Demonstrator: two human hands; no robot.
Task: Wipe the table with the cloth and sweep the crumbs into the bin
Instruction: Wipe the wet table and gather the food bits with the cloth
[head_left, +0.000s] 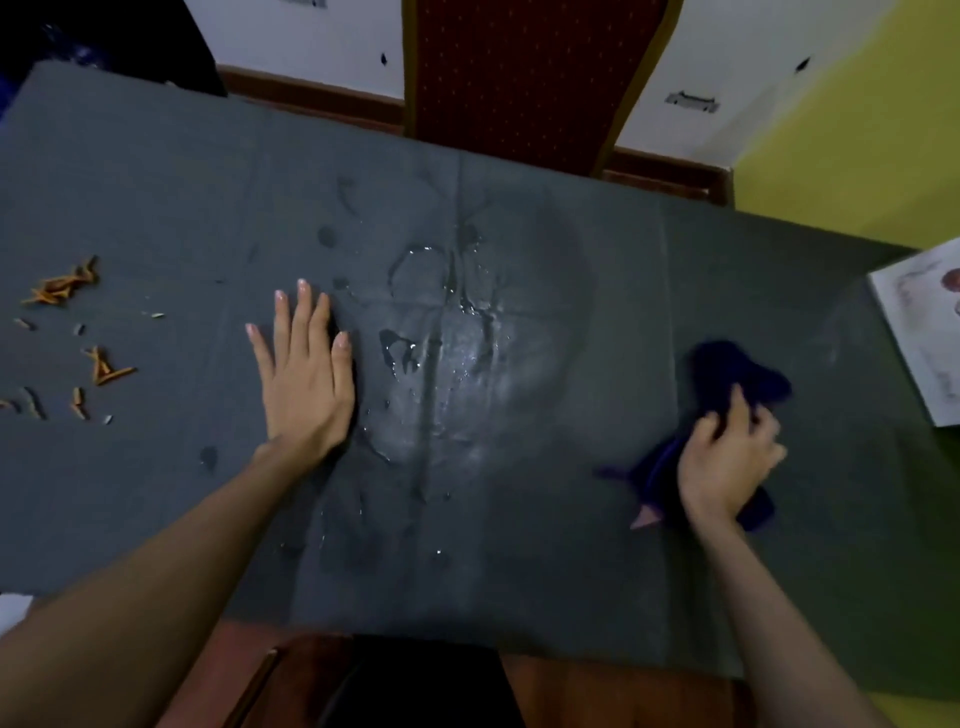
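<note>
A dark grey table (156, 182) fills the view. A wet patch with water drops and streaks (441, 353) spreads across its middle. My left hand (306, 379) lies flat on the table, fingers straight, at the wet patch's left edge. My right hand (727, 457) grips a bunched dark blue cloth (737, 374) on the table, to the right of the wet patch. Orange and pale crumbs (67, 332) lie scattered on the far left of the table. No bin is in view.
A red patterned chair back (519, 67) stands behind the table's far edge. A white board with reddish marks (919, 338) lies at the right edge. A dark object (104, 41) sits beyond the far left corner. Brown floor shows below the near edge.
</note>
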